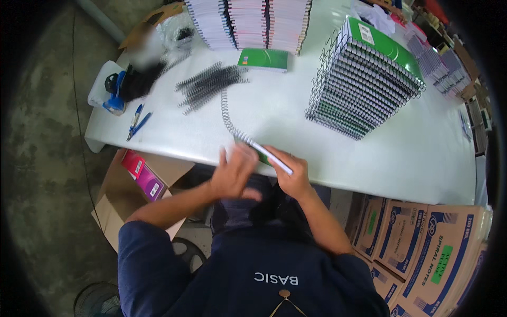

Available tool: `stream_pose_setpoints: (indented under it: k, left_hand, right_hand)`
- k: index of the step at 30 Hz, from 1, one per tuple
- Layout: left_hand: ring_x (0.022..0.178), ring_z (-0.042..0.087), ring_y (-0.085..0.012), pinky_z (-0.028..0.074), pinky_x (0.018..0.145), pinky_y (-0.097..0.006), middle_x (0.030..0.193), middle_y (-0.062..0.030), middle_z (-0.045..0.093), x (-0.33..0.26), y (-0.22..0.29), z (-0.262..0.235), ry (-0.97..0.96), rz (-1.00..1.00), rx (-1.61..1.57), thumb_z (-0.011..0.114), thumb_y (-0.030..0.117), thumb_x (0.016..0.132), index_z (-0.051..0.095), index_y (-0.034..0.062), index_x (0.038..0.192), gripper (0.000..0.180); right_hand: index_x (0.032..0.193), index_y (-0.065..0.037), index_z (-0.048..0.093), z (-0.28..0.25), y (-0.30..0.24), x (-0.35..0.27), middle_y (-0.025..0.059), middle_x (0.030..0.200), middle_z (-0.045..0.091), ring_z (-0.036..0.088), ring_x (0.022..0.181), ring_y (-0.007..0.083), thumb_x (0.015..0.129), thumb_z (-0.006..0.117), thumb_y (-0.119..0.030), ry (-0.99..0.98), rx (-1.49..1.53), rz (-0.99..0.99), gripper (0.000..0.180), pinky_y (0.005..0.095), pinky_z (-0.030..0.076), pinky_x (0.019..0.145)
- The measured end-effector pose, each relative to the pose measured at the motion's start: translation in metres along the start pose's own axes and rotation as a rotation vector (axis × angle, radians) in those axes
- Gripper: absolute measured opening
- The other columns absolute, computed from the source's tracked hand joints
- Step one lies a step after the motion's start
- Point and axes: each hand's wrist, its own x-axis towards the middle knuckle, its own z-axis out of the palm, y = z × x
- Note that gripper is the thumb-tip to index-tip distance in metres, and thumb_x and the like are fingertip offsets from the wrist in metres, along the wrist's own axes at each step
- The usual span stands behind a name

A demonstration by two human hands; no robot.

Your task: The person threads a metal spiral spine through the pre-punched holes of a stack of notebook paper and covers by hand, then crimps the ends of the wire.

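A: Where was the notebook, and how was it held?

B: The notebook (272,157) lay at the near edge of the white table (369,153), tilted, with its spine edge up. The right hand (293,177) grasped it from below, fingers wrapped around its lower end. A wire spiral (228,113) ran from the notebook's upper end away across the table, curving toward the far side.

A: And the left hand?

B: The left hand (233,173) sat just beside the notebook on its left, touching the near end of the spiral. It was motion-blurred; the fingers looked extended, but whether they pinched the wire cannot be told.

A: What lay beyond the notebook?

B: Beyond it and left, a loose heap of black spirals (208,84) lay near the far end of the wire. A single green notebook (263,58) lay flat farther back. Beyond it and right stood a tall leaning stack of bound notebooks (362,87) with a green cover on top. Stacks of unbound paper blocks (248,21) stood at the far edge.

A: And off the table?

B: Left of the notebook, two blue pens (137,120) lay near the table's left end. Below the notebook and left, an open cardboard box (119,201) held pink packs. Below and right stood printed cartons (422,248).
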Motion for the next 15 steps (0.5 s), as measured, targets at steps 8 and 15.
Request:
stream_pose_setpoints:
  k: [8, 15]
  left_hand:
    - [0.130, 0.015, -0.0510, 0.011, 0.098, -0.068, 0.140, -0.0351, 0.017, 0.010, -0.018, 0.011, 0.249, -0.143, -0.186, 0.044, 0.075, 0.072, 0.029, -0.0064, 0.135, 0.104]
    - [0.125, 0.026, -0.0518, 0.025, 0.094, -0.066, 0.134, -0.0390, 0.024, 0.035, -0.034, -0.010, 0.622, -0.248, -0.031, 0.050, 0.068, 0.076, 0.030, -0.0061, 0.133, 0.096]
  right_hand:
    - [0.115, -0.005, 0.059, 0.015, 0.001, -0.003, 0.0151, 0.109, 0.062, 0.063, 0.095, 0.0296, 0.074, 0.054, 0.009, -0.046, -0.097, -0.116, 0.043, 0.0356, 0.051, 0.081]
    - [0.120, -0.005, 0.056, 0.011, 0.000, -0.006, 0.0138, 0.114, 0.061, 0.061, 0.100, 0.0299, 0.072, 0.055, 0.005, -0.140, -0.146, -0.206, 0.049, 0.0366, 0.048, 0.086]
